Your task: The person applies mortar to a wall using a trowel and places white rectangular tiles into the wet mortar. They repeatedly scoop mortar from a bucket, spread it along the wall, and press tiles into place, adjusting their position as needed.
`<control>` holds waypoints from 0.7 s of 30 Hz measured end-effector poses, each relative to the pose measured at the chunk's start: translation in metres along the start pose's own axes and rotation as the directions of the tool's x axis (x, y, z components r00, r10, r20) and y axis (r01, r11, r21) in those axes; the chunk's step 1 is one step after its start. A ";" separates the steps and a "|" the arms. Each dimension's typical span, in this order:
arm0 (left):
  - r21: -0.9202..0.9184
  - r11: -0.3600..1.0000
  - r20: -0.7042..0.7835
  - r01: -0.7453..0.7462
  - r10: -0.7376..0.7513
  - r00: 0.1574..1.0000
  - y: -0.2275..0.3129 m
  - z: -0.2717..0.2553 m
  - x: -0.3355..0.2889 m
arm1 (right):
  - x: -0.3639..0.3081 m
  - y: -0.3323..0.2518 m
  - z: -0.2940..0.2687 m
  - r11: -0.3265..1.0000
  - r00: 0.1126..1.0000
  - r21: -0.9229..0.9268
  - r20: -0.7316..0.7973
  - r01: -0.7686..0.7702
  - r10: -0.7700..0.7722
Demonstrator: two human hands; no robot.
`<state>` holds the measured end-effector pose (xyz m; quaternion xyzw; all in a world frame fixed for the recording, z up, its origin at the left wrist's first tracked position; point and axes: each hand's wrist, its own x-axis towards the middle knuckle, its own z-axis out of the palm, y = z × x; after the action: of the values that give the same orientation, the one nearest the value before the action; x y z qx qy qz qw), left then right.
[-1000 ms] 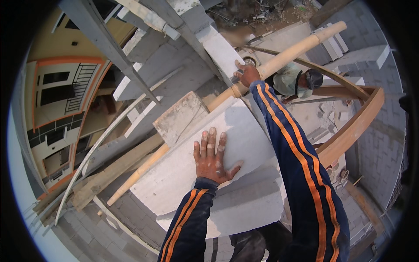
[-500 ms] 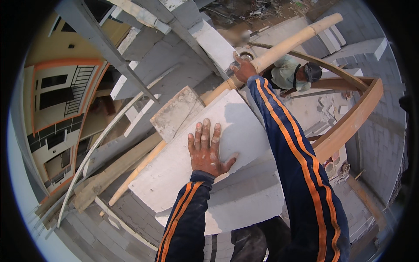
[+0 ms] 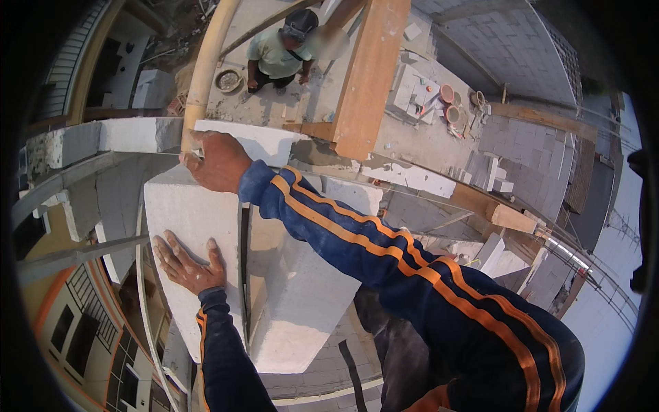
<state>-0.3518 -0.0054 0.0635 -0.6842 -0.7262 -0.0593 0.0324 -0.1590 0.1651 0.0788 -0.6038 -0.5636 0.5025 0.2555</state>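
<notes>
White block [image 3: 199, 226], navy sleeves [image 3: 357, 233] with orange stripes, pale-yellow pole [image 3: 206, 62]

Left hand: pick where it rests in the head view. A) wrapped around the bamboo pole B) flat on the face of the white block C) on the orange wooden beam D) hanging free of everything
B: the left hand lies with fingers spread flat against the white block, while the right hand is up at the block's top edge by the bamboo pole.
</notes>
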 end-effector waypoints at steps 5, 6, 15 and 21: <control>0.044 0.985 -0.084 -0.169 0.172 0.982 0.001 -0.003 0.001 | -0.209 0.048 -0.094 0.972 0.939 0.077 -0.284 0.224 -0.194; 0.027 0.987 -0.076 -0.157 0.158 0.984 0.001 -0.003 0.002 | -0.261 0.065 -0.113 0.993 0.965 0.059 -0.249 0.103 -0.085; 0.258 0.936 -0.033 -0.239 0.256 0.966 -0.044 0.034 -0.001 | -0.651 0.119 -0.205 0.523 0.566 -0.354 -0.023 -0.775 0.824; 0.458 0.858 0.465 -0.231 -0.010 0.885 -0.058 0.034 0.042 | -0.668 0.132 -0.190 0.457 0.480 -0.154 -0.179 -0.876 0.859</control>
<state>-0.4112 0.0370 0.0324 -0.6884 -0.6618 0.2939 0.0427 0.1609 -0.4425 0.2454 -0.8493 -0.2207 0.4721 -0.0847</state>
